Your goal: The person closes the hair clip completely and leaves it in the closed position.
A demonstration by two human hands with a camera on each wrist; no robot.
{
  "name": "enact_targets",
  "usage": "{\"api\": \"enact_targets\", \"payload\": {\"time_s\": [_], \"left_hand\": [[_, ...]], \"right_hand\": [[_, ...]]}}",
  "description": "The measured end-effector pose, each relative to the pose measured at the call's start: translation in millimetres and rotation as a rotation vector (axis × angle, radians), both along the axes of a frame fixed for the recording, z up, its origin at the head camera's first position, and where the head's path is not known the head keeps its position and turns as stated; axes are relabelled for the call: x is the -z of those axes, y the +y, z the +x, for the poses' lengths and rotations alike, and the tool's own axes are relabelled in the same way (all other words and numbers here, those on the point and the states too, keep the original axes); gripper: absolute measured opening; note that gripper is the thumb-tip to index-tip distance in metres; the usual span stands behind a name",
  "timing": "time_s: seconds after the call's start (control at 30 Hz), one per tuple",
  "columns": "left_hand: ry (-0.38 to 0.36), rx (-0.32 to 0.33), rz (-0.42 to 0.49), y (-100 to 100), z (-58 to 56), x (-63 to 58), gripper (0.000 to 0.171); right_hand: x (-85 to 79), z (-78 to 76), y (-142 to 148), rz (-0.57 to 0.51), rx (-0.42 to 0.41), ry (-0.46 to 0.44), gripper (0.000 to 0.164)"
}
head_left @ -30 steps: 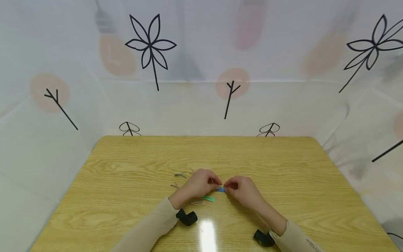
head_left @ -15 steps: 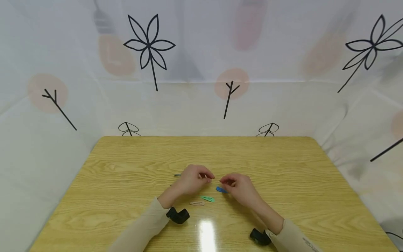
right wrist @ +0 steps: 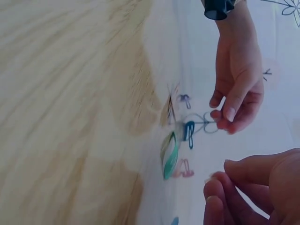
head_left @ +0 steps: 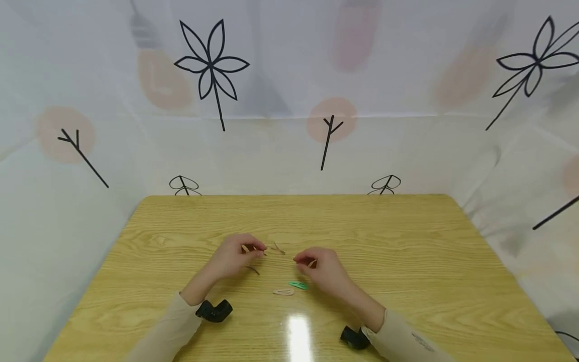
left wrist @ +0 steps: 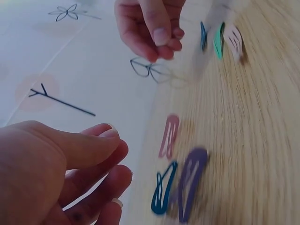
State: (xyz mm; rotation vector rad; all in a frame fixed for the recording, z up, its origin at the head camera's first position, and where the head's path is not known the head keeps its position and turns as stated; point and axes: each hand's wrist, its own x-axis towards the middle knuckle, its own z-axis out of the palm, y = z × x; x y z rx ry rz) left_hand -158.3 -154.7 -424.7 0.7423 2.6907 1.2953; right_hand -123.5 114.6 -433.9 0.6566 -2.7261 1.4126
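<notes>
My left hand [head_left: 228, 259] hovers above the table's left-middle, fingers loosely bent, nothing visible between them. Near it lie three bent-open snap hair clips, in the left wrist view pink [left wrist: 169, 136], teal [left wrist: 164, 187] and purple [left wrist: 193, 180]. Loosely bent too, my right hand [head_left: 326, 271] hangs just right of centre and holds nothing I can see. Closer to me than its fingertips are a green snap hair clip [head_left: 298, 285] and a beige one [head_left: 283, 291], lying flat. A blue clip [left wrist: 203, 36] lies beside the green one in the left wrist view; the right hand hides it in the head view.
The wood-grain table [head_left: 384, 226] extends around the hands to a patterned white cloth [head_left: 276, 156] behind it. Black wrist devices are worn on the left arm [head_left: 214, 310] and the right arm [head_left: 355, 338]. A light reflection shines on the near tabletop.
Both hands were pinching the blue clip a second ago, then let it go onto the table. The left hand has moved left toward the bent-open clips; the right hand has shifted slightly left.
</notes>
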Motion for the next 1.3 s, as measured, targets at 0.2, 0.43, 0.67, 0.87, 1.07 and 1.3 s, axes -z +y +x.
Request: {"api": "enact_targets", "payload": {"time_s": [0.2, 0.43, 0.67, 0.87, 1.07, 1.3], "left_hand": [[-0.009, -0.022, -0.03, -25, 2.4, 6.6, 0.01], [-0.02, -0.005, -0.065, -41, 4.6, 18.3, 0.013], [-0.061, 0.002, -0.082, -41, 7.7, 22.6, 0.011], [-0.053, 0.01, -0.076, -38, 8.4, 27.1, 0.008], [-0.048, 0.004, -0.035, -37, 9.6, 28.1, 0.009], [-0.027, -0.016, -0.003, -39, 11.2, 25.5, 0.019]], "right_hand": [[-5.0, -3.3, -23, 0.002, -0.094, 0.004, 0.012], [-1.4, -11.4, -50, 0.036, -0.136, -0.047, 0.01], [3.0, -18.3, -73, 0.099, -0.173, -0.089, 0.01], [4.6, -17.8, -84, 0.155, -0.152, -0.064, 0.008], [4.3, -16.0, -86, 0.141, -0.099, -0.033, 0.007], [1.4, -17.2, -84, 0.1, -0.052, 0.001, 0.012]]}}
